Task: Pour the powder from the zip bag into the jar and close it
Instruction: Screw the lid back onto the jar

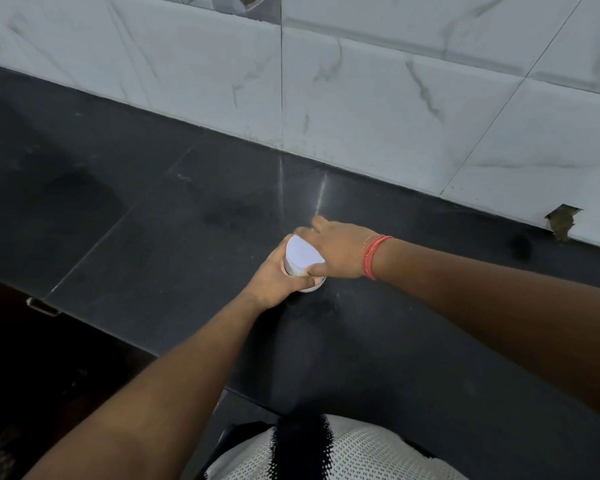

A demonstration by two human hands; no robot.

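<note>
While gripping jar (303,268), both hands.

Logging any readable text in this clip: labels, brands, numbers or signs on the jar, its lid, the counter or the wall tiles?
None can be read.
Round white lid: plain, no print visible.
Small white jar: mostly covered by the left hand and right hand; no label shows.
Dark stone counter, white marbled wall tiles: no writing.

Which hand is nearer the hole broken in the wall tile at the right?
Right. The right hand lies over the jar's white lid, on the side toward the hole. The left hand grips the jar from the far side.
</note>
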